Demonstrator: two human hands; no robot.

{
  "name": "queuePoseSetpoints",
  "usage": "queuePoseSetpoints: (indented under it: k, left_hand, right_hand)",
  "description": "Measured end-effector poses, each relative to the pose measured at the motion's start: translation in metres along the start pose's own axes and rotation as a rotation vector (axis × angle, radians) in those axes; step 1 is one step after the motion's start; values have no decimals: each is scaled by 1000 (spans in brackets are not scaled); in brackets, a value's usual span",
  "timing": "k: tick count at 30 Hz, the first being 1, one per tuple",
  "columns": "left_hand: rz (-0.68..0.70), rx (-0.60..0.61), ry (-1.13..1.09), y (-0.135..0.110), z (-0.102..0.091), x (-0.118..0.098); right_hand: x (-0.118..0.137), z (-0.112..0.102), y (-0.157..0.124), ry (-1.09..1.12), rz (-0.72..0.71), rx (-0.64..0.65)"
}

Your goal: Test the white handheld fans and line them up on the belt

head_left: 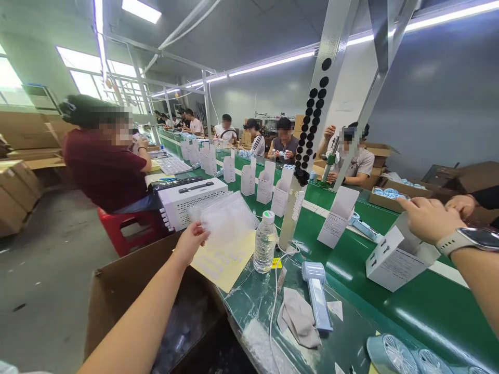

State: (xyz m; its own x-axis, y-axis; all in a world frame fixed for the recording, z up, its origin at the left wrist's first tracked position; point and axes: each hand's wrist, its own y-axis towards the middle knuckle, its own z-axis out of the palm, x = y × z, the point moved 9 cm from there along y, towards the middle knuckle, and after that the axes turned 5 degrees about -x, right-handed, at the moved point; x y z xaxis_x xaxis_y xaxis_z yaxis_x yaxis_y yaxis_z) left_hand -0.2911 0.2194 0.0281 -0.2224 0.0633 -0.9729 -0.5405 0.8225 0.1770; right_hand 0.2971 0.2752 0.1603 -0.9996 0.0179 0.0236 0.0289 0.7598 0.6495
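Note:
My left hand (189,241) reaches to the left and pinches the near corner of a stack of clear plastic bags (228,217) that lies over yellow sheets (222,262). My right hand (427,219), with a watch on the wrist, rests its curled fingers on the top of a white carton (395,257) standing tilted on the green conveyor belt (409,306). A light-blue handheld fan (317,293) lies on the table between my arms, next to a grey cloth (298,317).
A water bottle (265,241) stands by the yellow sheets. An open cardboard box (128,291) sits below my left arm. Several open white cartons (337,215) line the belt. A person in a dark red shirt (105,166) sits left; others work along the far side. Another person's hand (462,204) is at the right.

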Motion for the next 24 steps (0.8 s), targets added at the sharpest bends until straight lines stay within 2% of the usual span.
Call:
queuePoseSetpoints:
  k: [2, 4, 6, 7, 8, 9, 10, 11, 12, 13, 14, 15, 17, 19, 21, 24]
  left_hand:
    - [52, -36, -32, 0, -4, -15]
    - [136, -127, -73, -6, -15, -39]
    - [237, -232, -123, -24, -26, -67]
    - [288, -257, -141, -38, -27, -82]
    - [329, -252, -151, -55, -23, -95]
    - [369, -207, -142, -74, -11, -106]
    - [455, -68, -68, -98, 13, -120]
    - [558, 127, -28, -129, 45, -130]
    - [585, 435, 53, -164, 89, -128]
    - [581, 728, 131, -204, 130, -117]
    - [557, 952, 209, -241, 163, -100]
    - [505, 1120, 295, -272, 190, -79]
    - [419, 1219, 397, -308, 224, -44]
    - [377, 1243, 426, -324, 244, -21]
    - [340, 1260, 406, -328, 254, -9]
    - [229, 1276, 321, -322, 260, 1]
  right_hand:
    - [-1, -18, -16, -56, -11, 28]
    - [-8, -42, -48, -71, 4, 20]
    - [-20, -57, -100, 2, 90, 52]
    - [-28, -56, -133, 65, 190, 103]
    - [-31, -45, -171, 128, 275, 237]
    - [-26, -27, -212, 186, 313, 426]
    - [-17, -11, -252, 215, 304, 573]
    - [-5, -2, -282, 214, 260, 606]
    - [6, 0, -302, 177, 194, 543]
    - [15, 4, -320, 112, 158, 501]
    - [23, 4, -332, 67, 131, 447]
    - [30, 4, -341, 49, 123, 412]
    - [38, 2, -354, 112, 162, 429]
    - [41, -1, -365, 259, 266, 521]
    - [45, -8, -377, 397, 384, 589]
    - [63, -23, -382, 527, 452, 501]
